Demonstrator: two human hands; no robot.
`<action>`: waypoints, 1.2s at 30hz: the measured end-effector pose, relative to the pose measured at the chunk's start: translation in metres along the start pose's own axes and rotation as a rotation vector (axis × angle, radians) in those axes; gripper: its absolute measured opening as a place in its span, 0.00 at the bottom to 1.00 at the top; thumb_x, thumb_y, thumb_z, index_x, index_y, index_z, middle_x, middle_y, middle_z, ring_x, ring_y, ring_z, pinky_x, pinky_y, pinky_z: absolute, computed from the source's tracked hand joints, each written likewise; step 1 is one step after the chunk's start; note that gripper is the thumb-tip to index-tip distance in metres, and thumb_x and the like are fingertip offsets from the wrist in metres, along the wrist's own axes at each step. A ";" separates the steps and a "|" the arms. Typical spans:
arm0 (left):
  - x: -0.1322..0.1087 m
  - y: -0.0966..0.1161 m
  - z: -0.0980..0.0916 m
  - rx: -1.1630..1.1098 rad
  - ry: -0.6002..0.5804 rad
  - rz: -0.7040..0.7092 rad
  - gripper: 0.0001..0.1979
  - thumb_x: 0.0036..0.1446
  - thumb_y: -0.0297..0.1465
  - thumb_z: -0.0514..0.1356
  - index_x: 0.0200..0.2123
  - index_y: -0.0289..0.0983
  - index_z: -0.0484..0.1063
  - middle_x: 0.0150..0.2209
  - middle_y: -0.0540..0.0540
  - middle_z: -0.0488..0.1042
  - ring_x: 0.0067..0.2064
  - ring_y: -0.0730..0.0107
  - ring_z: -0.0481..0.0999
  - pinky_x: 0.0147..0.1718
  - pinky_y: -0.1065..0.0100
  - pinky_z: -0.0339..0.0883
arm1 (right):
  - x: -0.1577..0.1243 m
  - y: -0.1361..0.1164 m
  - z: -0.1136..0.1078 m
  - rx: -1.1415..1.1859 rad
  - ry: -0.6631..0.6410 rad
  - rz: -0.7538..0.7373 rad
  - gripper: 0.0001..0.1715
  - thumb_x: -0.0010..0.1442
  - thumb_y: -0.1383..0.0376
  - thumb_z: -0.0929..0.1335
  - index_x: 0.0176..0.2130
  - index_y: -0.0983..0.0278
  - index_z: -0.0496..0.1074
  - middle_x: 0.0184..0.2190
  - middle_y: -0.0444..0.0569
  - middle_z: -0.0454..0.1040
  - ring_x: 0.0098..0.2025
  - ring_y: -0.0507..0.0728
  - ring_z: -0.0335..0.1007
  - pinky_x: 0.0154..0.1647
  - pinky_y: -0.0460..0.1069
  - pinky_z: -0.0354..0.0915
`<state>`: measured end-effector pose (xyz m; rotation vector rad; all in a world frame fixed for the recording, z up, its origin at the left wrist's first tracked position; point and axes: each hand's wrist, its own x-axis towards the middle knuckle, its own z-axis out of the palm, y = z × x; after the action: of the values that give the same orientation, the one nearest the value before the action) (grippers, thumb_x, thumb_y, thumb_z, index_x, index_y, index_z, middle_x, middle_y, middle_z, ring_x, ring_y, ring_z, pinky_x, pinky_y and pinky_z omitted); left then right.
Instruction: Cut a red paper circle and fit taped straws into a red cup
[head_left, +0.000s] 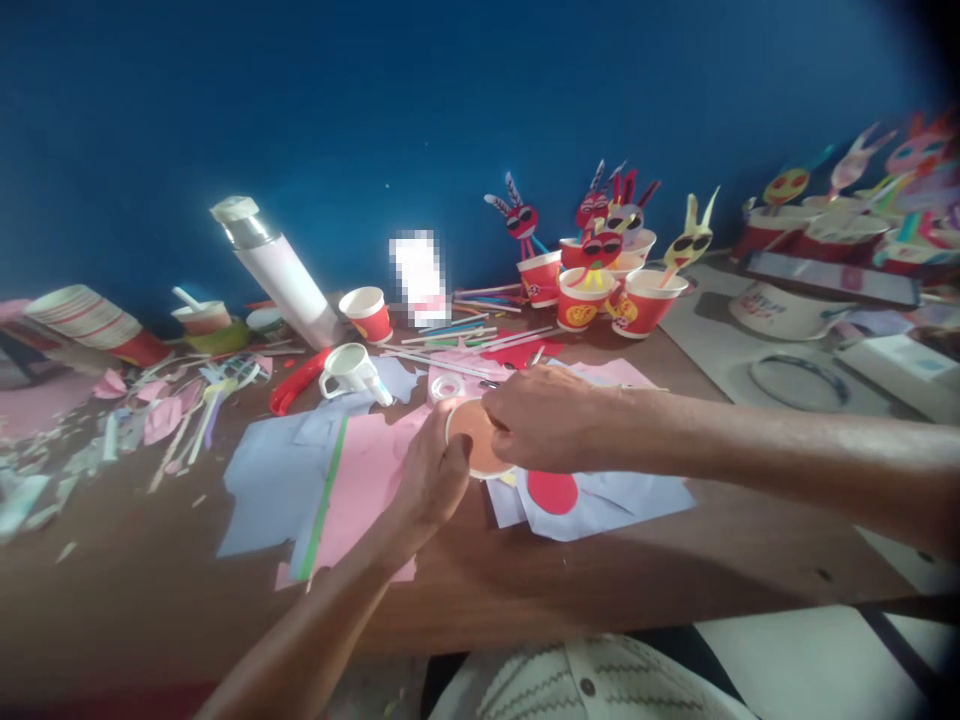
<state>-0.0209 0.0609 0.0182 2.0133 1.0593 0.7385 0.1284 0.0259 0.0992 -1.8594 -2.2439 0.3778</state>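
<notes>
A paper cup [480, 428] with a white rim is held at the middle of the table, its orange-toned inside facing up toward me. My left hand [436, 465] grips the cup's left side, thumb near the rim. My right hand [536, 418] is closed at the right side of the rim, its fingers curled over the opening; whatever it may hold is hidden. A red paper circle [553, 491] lies on pale blue paper [622, 508] just below my right hand. Pink paper [367, 465] lies left of the cup, and a tape roll [448, 388] is just behind it.
Finished cups with paper faces [586, 298] stand at the back right. A white mug [352, 372], a red-handled tool [300, 380], a tilted bottle [281, 280] and stacked cups [94, 325] are on the left. Paper scraps [165, 405] litter the far left; straws [450, 335] lie behind my hands.
</notes>
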 end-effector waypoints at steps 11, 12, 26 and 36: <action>0.008 -0.007 -0.001 -0.110 0.125 -0.097 0.13 0.48 0.27 0.49 0.37 0.38 0.67 0.33 0.49 0.71 0.39 0.61 0.69 0.36 0.62 0.63 | 0.004 0.006 -0.001 -0.140 -0.055 0.014 0.09 0.49 0.67 0.62 0.21 0.65 0.68 0.16 0.47 0.68 0.16 0.50 0.54 0.16 0.47 0.45; 0.008 -0.007 -0.001 -0.106 0.124 -0.102 0.12 0.48 0.27 0.49 0.37 0.38 0.66 0.32 0.49 0.70 0.39 0.61 0.69 0.36 0.62 0.63 | 0.004 0.005 0.000 -0.149 -0.049 0.020 0.10 0.49 0.67 0.61 0.21 0.65 0.69 0.16 0.47 0.67 0.15 0.49 0.53 0.16 0.47 0.44; 0.005 -0.003 -0.003 -0.136 0.124 -0.183 0.12 0.51 0.28 0.50 0.40 0.37 0.64 0.35 0.48 0.70 0.40 0.60 0.69 0.35 0.63 0.63 | 0.003 -0.004 0.002 -0.219 0.032 0.027 0.09 0.48 0.68 0.61 0.23 0.65 0.70 0.16 0.47 0.67 0.16 0.50 0.52 0.17 0.47 0.43; 0.005 -0.013 0.001 -0.269 0.085 -0.066 0.14 0.51 0.36 0.56 0.40 0.37 0.65 0.37 0.44 0.71 0.40 0.56 0.69 0.36 0.61 0.63 | 0.010 -0.014 0.006 -0.346 -0.015 -0.027 0.05 0.52 0.69 0.67 0.27 0.67 0.73 0.20 0.51 0.72 0.25 0.56 0.68 0.23 0.49 0.56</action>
<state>-0.0233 0.0698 0.0071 1.7242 1.0114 0.8879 0.1119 0.0328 0.0975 -1.9838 -2.4683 -0.0053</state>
